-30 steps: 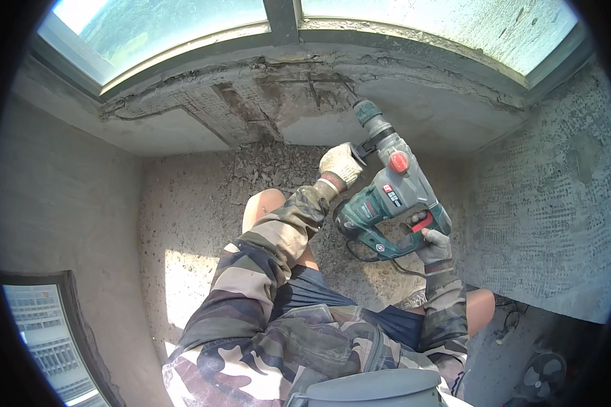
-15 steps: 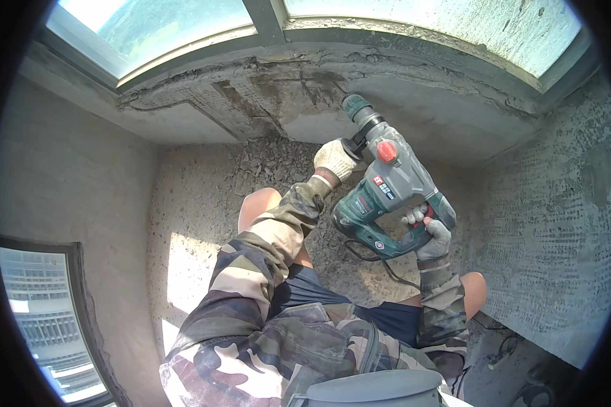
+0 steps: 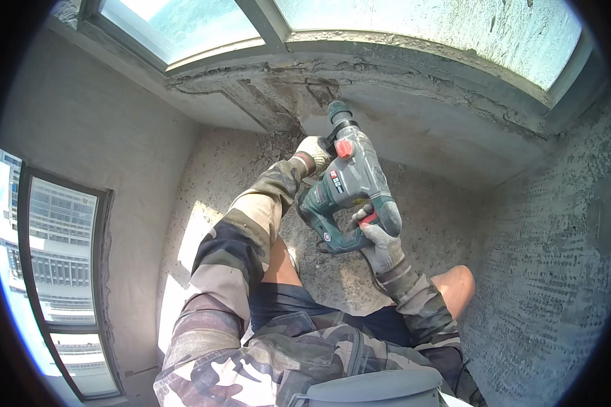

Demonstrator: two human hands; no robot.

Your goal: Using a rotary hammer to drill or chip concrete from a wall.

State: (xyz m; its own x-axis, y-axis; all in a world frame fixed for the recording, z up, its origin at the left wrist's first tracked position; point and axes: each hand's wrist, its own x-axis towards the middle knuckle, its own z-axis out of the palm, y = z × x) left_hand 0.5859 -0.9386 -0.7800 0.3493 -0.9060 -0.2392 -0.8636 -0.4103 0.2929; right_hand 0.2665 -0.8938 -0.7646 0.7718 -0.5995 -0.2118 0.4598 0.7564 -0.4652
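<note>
A green and grey rotary hammer drill point(image 3: 360, 166) with a red knob is held up before me, its front end toward the wall below the window. My left hand point(image 3: 315, 150), in a pale knit work glove, is closed round the side handle by the drill's neck. My gloved right hand point(image 3: 383, 245) grips the rear handle, with fingers at the red trigger. At the chuck point(image 3: 339, 108) the drill meets the chipped wall point(image 3: 322, 91) in view; whether a bit touches or enters it I cannot make out.
Broken rubble and dust lie on the floor point(image 3: 210, 159) at the wall's foot. A framed window point(image 3: 414, 41) runs above the chipped ledge, and another window point(image 3: 64, 251) is at the left. A rough plastered wall point(image 3: 543, 271) stands close on the right.
The drill and both hands have shifted left in the picture, and the drill stands more upright. My view has turned, bringing more of the left window in. Both hands keep their grip.
</note>
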